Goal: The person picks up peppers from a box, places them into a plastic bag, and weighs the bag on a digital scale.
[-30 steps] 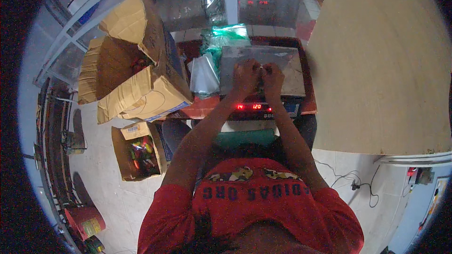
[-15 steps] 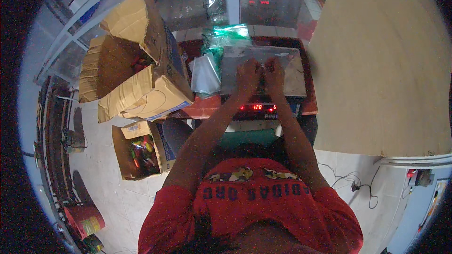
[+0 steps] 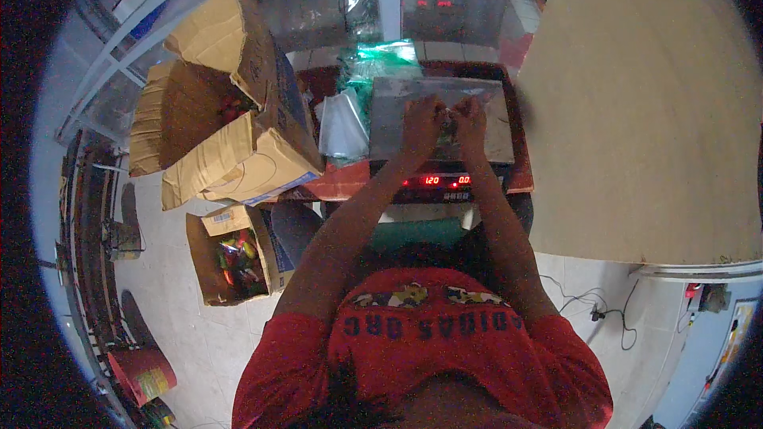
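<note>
My left hand (image 3: 424, 121) and my right hand (image 3: 470, 119) are close together over the flat metal plate of a digital scale (image 3: 389, 123). Fingers on both hands are closed in a pinch at what looks like a small clear plastic bag (image 3: 447, 125), with something dark greenish showing below the fingertips; its contents are too blurred to name. Red digits glow on the scale's front panel, between my forearms. A stack of clear plastic bags (image 3: 344, 127) lies just left of the scale, and a green-tinted plastic package (image 3: 385, 56) lies behind it.
A large open cardboard box (image 3: 230, 159) stands at the left with red items inside. Below it on the floor, a smaller carton (image 3: 274, 258) holds colourful packets. The red table (image 3: 338, 183) carries the scale. A big plywood-like board (image 3: 644, 127) fills the right; cables (image 3: 596, 314) lie on the floor.
My hands have shifted only slightly at the fingertips, the right one turning a little inward. The whole view has moved slightly; the box, scale and bags stay in place.
</note>
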The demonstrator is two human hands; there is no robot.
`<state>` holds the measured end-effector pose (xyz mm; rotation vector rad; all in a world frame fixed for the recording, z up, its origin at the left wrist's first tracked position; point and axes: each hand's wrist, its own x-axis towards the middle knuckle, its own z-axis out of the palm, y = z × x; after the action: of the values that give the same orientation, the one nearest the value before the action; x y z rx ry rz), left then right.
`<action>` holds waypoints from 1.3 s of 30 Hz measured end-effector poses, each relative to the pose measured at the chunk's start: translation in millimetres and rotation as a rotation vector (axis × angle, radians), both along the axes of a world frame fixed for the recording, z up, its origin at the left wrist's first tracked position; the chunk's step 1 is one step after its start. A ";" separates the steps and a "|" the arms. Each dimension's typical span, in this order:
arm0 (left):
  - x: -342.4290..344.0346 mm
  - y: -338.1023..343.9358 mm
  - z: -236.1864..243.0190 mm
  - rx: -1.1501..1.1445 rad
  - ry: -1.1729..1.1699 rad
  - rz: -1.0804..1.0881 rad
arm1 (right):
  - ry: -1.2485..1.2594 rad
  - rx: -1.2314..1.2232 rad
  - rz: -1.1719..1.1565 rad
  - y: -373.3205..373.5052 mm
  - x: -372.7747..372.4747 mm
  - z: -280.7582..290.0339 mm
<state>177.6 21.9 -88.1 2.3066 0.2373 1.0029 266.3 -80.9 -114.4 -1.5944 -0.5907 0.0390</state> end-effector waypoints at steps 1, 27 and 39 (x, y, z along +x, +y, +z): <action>-0.8 2.0 -3.5 -0.002 0.005 0.006 | 0.005 -0.002 0.006 3.0 -6.1 6.7; 0.3 -0.8 -5.3 -0.062 -0.029 -0.067 | 0.583 0.056 0.404 -15.7 34.4 -3.9; -21.8 -16.3 20.4 -0.103 -0.044 0.033 | 0.665 0.238 0.238 -13.3 15.6 -4.9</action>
<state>155.9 5.6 -67.7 2.1916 0.3023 1.0327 282.0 -94.2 -119.3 -1.1750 -0.2438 0.6302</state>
